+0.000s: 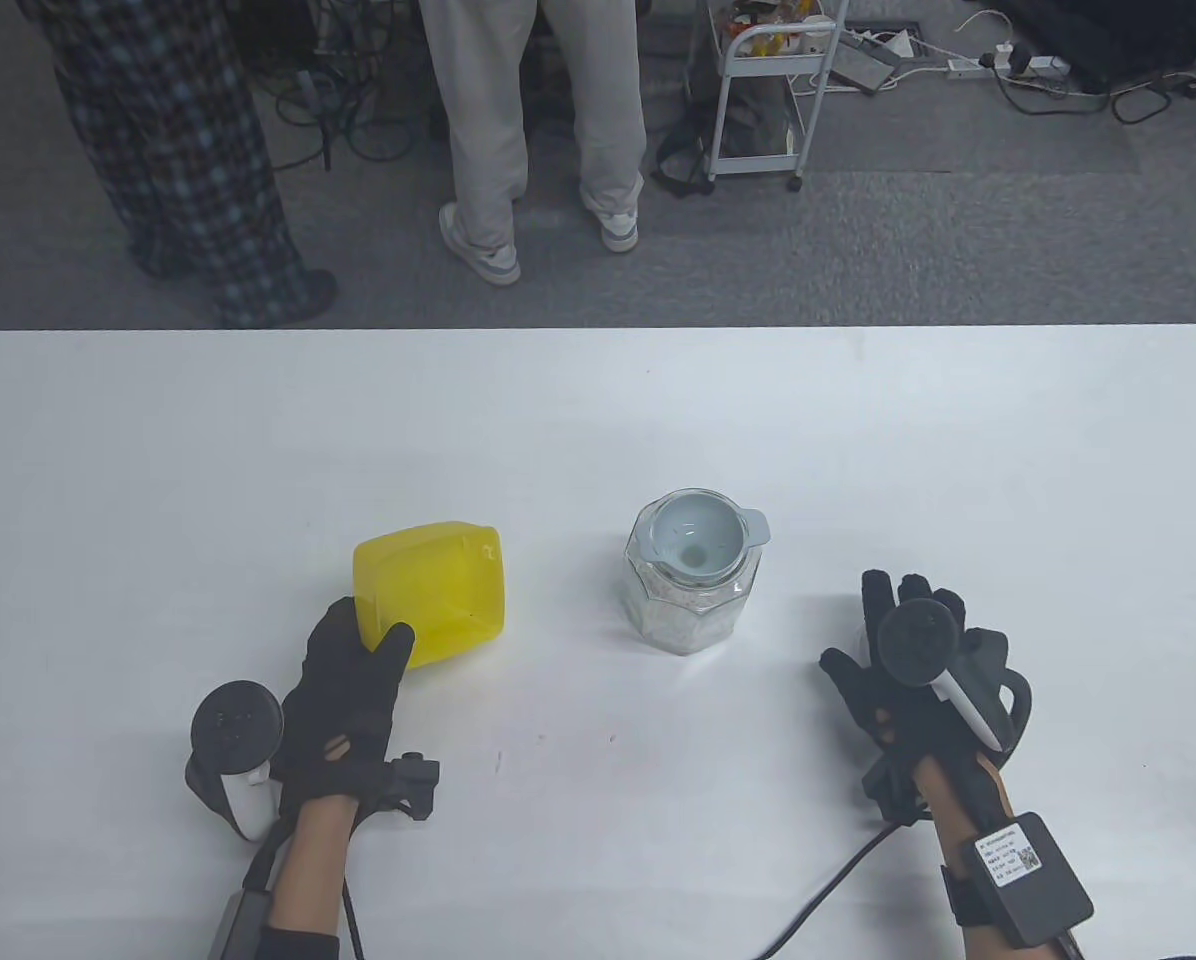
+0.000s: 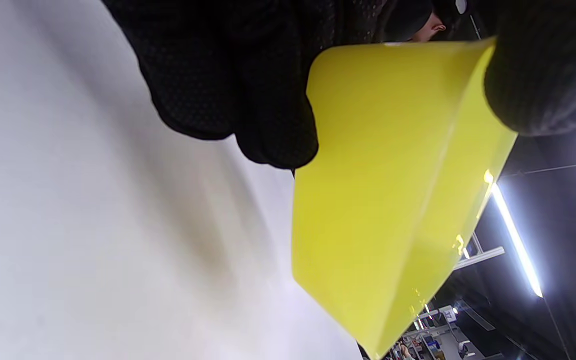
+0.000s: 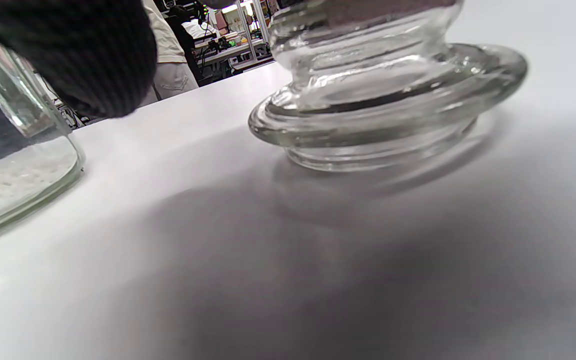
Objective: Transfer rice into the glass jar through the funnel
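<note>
A yellow plastic container (image 1: 438,590) lies tilted on the white table, its open mouth facing up; no rice shows in it. My left hand (image 1: 370,625) grips its near left corner, with the fingers (image 2: 248,90) and thumb on either side of the yellow wall (image 2: 393,190). The faceted glass jar (image 1: 691,600) stands upright at mid-table with white rice in it and a pale blue funnel (image 1: 700,540) seated in its mouth. My right hand (image 1: 898,640) lies to the jar's right, fingers spread over a glass lid (image 3: 383,100) that rests on the table. The jar's base (image 3: 13,170) shows at that view's left.
The table's far edge (image 1: 598,328) runs across the view, with people's legs and a white cart (image 1: 758,90) on the floor beyond it. Cables trail from both wrists toward the near edge.
</note>
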`<state>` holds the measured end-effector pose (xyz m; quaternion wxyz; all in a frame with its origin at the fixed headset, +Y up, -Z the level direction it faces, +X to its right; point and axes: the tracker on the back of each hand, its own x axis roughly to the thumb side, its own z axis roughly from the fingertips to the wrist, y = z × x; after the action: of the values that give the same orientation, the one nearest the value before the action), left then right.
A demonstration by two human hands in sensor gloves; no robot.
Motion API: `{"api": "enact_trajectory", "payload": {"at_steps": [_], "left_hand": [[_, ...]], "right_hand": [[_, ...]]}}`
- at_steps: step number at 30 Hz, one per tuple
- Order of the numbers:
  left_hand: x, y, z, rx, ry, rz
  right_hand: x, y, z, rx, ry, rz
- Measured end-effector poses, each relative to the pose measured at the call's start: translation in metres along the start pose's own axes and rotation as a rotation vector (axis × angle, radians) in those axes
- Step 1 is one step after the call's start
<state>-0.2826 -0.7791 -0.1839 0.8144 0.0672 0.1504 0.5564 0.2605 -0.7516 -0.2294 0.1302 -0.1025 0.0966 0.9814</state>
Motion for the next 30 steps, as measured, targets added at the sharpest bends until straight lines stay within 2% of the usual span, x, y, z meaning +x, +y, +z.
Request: {"api": "enact_trajectory", "payload": {"at_steps": [5, 11, 13, 15, 18, 23, 26, 30], "left_hand": [[-0.005, 0.003, -0.003, -0.012, 0.051, 0.019], [-0.002, -0.004, -0.004, -0.100, 0.074, -0.060], [0.000, -0.005, -0.003, -0.059, 0.074, -0.092], [0.006, -0.003, 0.000, 0.029, 0.056, -0.158], [0.011, 0.001, 0.003, 0.087, 0.053, -0.269], [0.014, 0.006, -0.002, 0.117, 0.070, -0.474], [0.013, 0.007, -0.003, 0.127, 0.110, -0.496], [0.018, 0.007, -0.005, 0.166, 0.095, -0.565]], "right_hand": [[0.000, 0.000, 0.000, 0.002, 0.001, -0.001], [0.001, 0.000, 0.000, 0.008, 0.001, 0.010], [0.001, 0.000, 0.000, 0.009, 0.002, 0.011], [0.001, 0.000, -0.001, 0.010, 0.003, 0.012], [0.001, 0.000, -0.001, 0.010, 0.004, 0.013], [0.001, -0.001, 0.001, 0.008, 0.001, 0.008], [0.002, -0.002, 0.003, 0.007, -0.003, 0.004], [0.004, -0.001, 0.002, 0.011, -0.004, 0.015]]}}
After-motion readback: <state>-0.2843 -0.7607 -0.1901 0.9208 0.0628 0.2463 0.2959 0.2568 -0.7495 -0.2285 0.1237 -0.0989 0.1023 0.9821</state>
